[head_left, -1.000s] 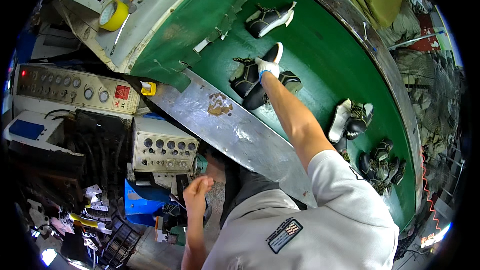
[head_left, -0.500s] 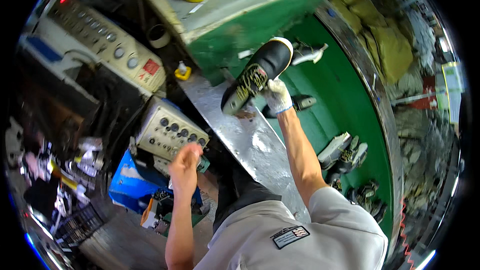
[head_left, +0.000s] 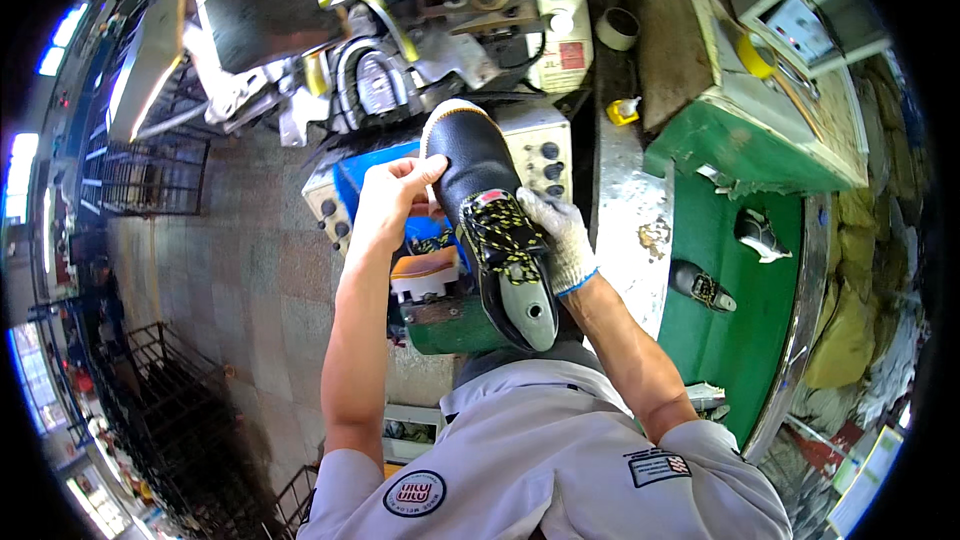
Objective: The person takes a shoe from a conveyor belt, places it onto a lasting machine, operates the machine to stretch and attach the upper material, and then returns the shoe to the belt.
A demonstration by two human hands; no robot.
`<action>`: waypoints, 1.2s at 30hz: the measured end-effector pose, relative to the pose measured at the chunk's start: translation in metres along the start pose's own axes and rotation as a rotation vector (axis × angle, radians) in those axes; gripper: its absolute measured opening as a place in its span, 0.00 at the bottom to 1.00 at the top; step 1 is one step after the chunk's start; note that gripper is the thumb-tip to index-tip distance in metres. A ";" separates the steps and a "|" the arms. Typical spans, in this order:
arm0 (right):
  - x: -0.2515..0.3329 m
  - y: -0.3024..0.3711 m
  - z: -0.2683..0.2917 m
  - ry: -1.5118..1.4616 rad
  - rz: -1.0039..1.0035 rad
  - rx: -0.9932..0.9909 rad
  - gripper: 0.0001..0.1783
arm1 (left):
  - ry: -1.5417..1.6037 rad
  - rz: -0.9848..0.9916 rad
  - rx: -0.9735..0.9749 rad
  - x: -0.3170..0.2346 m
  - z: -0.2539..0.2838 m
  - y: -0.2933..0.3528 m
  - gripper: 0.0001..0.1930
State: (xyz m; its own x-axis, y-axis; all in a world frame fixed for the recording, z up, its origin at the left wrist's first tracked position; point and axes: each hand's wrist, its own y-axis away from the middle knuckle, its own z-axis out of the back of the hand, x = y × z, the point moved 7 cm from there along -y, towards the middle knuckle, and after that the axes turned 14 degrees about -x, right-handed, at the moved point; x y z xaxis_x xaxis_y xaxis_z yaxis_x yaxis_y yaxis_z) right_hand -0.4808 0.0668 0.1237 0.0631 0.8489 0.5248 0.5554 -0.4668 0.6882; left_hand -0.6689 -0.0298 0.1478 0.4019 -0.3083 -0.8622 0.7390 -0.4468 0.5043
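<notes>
on the black shoe (head_left: 493,230) sits a red label (head_left: 491,197).

A shoe (head_left: 470,155) sits mid-frame between left hand (head_left: 400,195) and right hand (head_left: 562,238), machinery (head_left: 375,80) above, other shoes (head_left: 693,283) on the worktop (head_left: 690,345) right.

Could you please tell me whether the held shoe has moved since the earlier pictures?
Yes: the shoe has moved leftward across the metal ledge, to its left side.

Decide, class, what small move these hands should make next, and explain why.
Perhaps firm up the bare left hand on the black shoe near its toe: only the thumb visibly rests against that side, while the gloved right hand grips beside the laces.
</notes>
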 end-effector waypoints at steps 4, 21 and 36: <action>-0.019 -0.034 -0.036 0.136 0.140 -0.029 0.19 | 0.059 -0.074 -0.179 -0.001 0.055 -0.028 0.15; -0.033 -0.116 -0.126 0.021 0.387 -0.121 0.19 | 0.398 -0.027 -0.280 0.019 0.079 -0.059 0.20; -0.030 -0.113 -0.141 -0.025 0.219 -0.077 0.16 | 0.656 0.149 -0.007 0.013 0.050 -0.042 0.29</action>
State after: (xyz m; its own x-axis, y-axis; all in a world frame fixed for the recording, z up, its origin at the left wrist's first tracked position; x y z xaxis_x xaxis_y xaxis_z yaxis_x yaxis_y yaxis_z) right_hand -0.6622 0.0587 0.1011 0.1959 0.7307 0.6540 0.4617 -0.6571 0.5959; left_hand -0.7222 -0.0567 0.1179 0.7436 0.2087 -0.6352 0.6527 -0.4328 0.6218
